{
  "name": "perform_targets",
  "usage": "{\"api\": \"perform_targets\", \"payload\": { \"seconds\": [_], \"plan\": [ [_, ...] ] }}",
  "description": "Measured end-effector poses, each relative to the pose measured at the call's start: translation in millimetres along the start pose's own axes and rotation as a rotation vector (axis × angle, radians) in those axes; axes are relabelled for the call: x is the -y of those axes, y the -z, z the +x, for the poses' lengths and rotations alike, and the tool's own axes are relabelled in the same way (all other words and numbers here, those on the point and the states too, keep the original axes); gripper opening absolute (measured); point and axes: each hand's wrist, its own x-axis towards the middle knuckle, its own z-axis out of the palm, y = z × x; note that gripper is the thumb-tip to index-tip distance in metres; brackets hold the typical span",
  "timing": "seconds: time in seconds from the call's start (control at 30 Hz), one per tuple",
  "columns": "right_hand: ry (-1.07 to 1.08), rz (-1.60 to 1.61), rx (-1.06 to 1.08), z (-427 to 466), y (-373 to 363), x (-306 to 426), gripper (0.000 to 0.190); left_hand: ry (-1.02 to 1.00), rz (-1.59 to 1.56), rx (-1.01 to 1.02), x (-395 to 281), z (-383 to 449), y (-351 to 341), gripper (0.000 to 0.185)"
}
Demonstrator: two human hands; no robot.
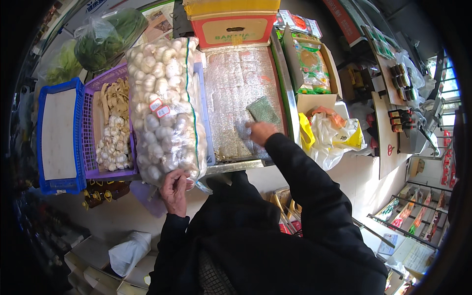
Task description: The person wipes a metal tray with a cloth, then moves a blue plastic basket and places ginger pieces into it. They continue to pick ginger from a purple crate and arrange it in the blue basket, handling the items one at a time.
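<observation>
A large clear bag of garlic bulbs [162,110] lies across the left part of the counter, with two small red-edged stickers on it. My left hand [176,192] is at its near end, fingers curled around the bag's lower edge. My right hand [263,132] is over a silvery foil-like mat [232,84], its fingers bent and slightly blurred. Just beyond that hand, a folded green cloth [264,110] lies on the mat. The hand overlaps the cloth's near edge, and whether it grips anything is hidden.
A purple basket [88,129] with loose garlic and dried roots stands left of the bag, beside a blue crate [79,147]. A banana box [232,29] blocks the far end. On the right are a carton of packets [313,70] and plastic bags [328,132].
</observation>
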Motion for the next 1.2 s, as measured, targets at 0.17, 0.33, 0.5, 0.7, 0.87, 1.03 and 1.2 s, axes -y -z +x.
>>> {"api": "perform_targets", "payload": {
  "seconds": [0.17, 0.33, 0.5, 0.7, 0.87, 1.03, 1.2],
  "plan": [
    [0.207, 0.024, 0.325, 14, -47, 28, 0.029, 0.028, 0.017, -0.043, -7, -3, -5, 0.016],
    [0.332, 0.23, 0.33, 41, -99, 53, 0.027, 0.052, 0.04, -0.075, -9, -5, -10, 0.017],
    [0.33, 0.323, 0.353, 44, -89, 67, 0.036, 0.036, 0.027, -0.107, -10, -6, -13, 0.016],
    [0.352, 0.205, 0.263, 39, -77, 76, 0.046, 0.012, 0.025, -0.121, -5, -6, -14, 0.016],
    [0.387, 0.143, 0.21, 37, -84, 75, 0.041, 0.003, 0.03, -0.139, -8, -6, -17, 0.015],
    [0.387, 0.076, 0.182, 42, -91, 77, 0.038, -0.004, 0.006, -0.159, -7, -6, -19, 0.016],
    [0.343, 0.009, 0.164, 43, -94, 85, 0.036, -0.011, -0.026, -0.186, -5, -7, -19, 0.017]
  ]
}}
